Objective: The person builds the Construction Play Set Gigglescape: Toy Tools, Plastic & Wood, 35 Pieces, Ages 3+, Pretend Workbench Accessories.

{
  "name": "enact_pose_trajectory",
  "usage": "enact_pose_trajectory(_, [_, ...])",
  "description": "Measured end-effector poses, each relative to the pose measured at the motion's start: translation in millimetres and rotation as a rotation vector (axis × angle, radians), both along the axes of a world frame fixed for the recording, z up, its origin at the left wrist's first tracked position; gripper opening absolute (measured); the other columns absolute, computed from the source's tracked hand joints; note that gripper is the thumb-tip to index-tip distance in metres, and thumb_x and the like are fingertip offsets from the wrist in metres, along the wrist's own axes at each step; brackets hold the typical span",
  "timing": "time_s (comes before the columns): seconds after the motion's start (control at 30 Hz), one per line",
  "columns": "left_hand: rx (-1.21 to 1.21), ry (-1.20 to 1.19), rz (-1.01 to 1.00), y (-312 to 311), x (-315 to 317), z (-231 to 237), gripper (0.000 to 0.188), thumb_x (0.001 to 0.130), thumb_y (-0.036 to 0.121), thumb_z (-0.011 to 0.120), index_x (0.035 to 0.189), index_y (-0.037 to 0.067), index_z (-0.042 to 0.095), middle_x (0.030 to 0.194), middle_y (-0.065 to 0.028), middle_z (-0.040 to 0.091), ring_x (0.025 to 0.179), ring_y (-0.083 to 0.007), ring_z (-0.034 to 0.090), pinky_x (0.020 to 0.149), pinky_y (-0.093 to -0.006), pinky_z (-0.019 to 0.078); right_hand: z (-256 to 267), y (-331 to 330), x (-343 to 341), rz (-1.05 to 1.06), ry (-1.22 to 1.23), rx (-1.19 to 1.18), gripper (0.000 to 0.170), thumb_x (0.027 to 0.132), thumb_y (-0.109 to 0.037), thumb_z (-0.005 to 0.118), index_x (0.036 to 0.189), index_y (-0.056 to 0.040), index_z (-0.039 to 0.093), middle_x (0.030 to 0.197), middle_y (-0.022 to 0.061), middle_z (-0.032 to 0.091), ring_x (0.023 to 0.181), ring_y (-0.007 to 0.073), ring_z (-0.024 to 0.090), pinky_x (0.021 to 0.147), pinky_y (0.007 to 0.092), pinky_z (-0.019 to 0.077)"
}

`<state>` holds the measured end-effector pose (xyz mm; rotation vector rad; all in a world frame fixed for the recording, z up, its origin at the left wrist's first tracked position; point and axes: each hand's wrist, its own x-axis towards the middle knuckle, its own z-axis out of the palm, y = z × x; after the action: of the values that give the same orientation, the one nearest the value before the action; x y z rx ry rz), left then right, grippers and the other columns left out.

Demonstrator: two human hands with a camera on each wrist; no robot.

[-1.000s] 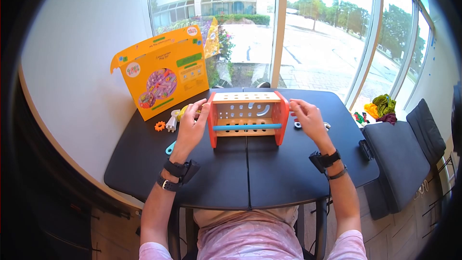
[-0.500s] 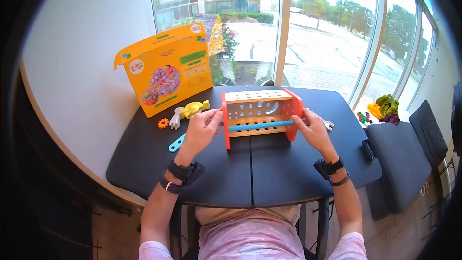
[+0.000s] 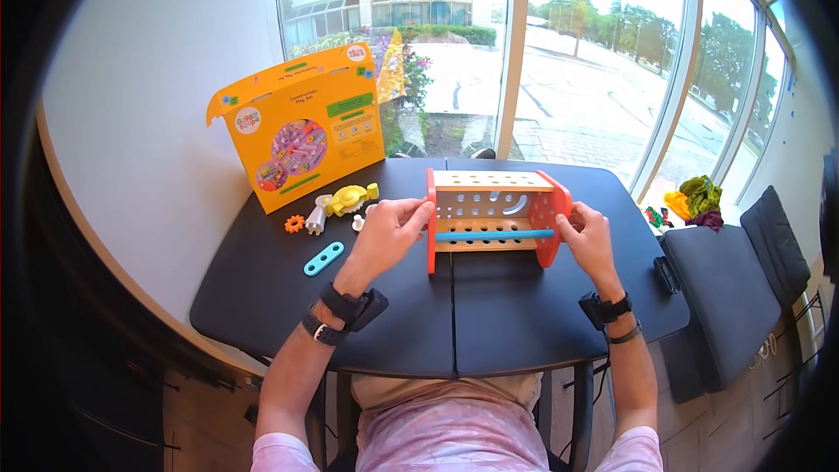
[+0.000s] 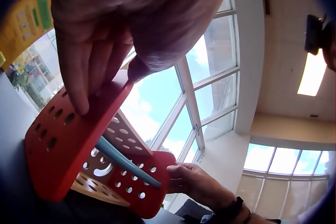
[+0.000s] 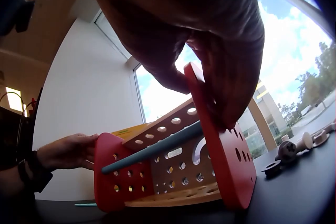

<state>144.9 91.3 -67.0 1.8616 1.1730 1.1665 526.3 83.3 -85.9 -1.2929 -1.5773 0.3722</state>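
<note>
A toy workbench stands on the black table, with red end panels (image 3: pixel 431 223), a perforated wooden top (image 3: pixel 494 180) and a blue rod (image 3: pixel 495 235) across its front. My left hand (image 3: pixel 384 239) pinches the left red panel (image 4: pixel 100 129) between thumb and fingers, as the left wrist view shows. On the other side, my right hand (image 3: pixel 591 245) pinches the right red panel (image 5: pixel 220 150), thumb inside and fingers outside. Both panels are upright in the head view.
Left of the workbench lie a turquoise strip (image 3: pixel 323 259), an orange gear (image 3: pixel 294 224), a whitish piece (image 3: pixel 316 215) and a yellow piece (image 3: pixel 348 200). A yellow box (image 3: pixel 306 131) stands behind them. Dark and light small parts (image 5: pixel 287 151) lie beyond the right panel. A grey chair (image 3: pixel 721 288) is at the right.
Both hands have come onto the end panels, and the workbench has moved to the right. It turned a little on the way. The turquoise strip is now uncovered beside the left hand.
</note>
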Motion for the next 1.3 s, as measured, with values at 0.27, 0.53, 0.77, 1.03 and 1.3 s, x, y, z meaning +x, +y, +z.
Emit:
enact_pose_trajectory(0.27, [0.002,-0.001,0.008,3.4,0.3,0.4,0.041,0.116,0.031,0.067,0.133,-0.005,0.078,0.11,-0.0075,0.083,0.098,-0.0116,0.078,0.082,-0.0301,0.0679,-3.8,4.0,4.7,-0.01,-0.016,0.004,0.029,0.101,-0.021,0.076,0.107,0.0064,0.08,0.084,0.013,0.083,0.077,0.0142,0.079,0.073,0.0312,0.0622])
enact_pose_trajectory(0.53, [-0.008,-0.046,-0.064,6.3,-4.6,-4.0,0.049,0.111,0.032,0.074,0.143,-0.005,0.07,0.126,-0.0157,0.081,0.114,-0.0205,0.079,0.089,-0.0339,0.0662,8.9,6.1,23.9,0.203,0.138,-0.249,0.04,0.11,-0.033,0.072,0.127,0.0023,0.078,0.111,0.0095,0.082,0.094,0.0156,0.078,0.077,0.0313,0.0644])
enact_pose_trajectory(0.77, [0.096,0.072,-0.025,-5.9,-19.6,-2.4,0.056,0.109,0.029,0.077,0.154,-0.001,0.061,0.147,-0.0198,0.073,0.125,-0.0224,0.075,0.097,-0.0358,0.0627,18.8,24.6,74.3,0.071,0.168,-0.285,0.044,0.114,-0.036,0.067,0.141,-0.0008,0.073,0.119,0.0094,0.08,0.101,0.0148,0.077,0.079,0.0287,0.0635])
enact_pose_trajectory(1.03, [0.065,0.118,0.03,-12.3,-52.2,-3.8,0.053,0.106,0.025,0.079,0.151,0.003,0.065,0.141,-0.0151,0.075,0.119,-0.0187,0.074,0.102,-0.0348,0.0596,-48.5,68.5,120.2,-0.162,-0.505,-0.149,0.033,0.106,-0.018,0.065,0.133,-0.003,0.078,0.124,0.0227,0.081,0.113,0.0377,0.079,0.103,0.0468,0.0612])
enact_pose_trajectory(1.3, [0.045,0.108,0.097,-16.7,-91.9,-10.2,0.047,0.106,0.02,0.078,0.148,0.003,0.068,0.134,-0.0134,0.077,0.112,-0.0163,0.075,0.091,-0.031,0.0621,-66.1,60.3,132.6,-0.197,-0.762,-0.307,0.042,0.104,-0.008,0.057,0.143,-0.0109,0.073,0.14,0.0163,0.075,0.133,0.0387,0.068,0.114,0.0502,0.0545])
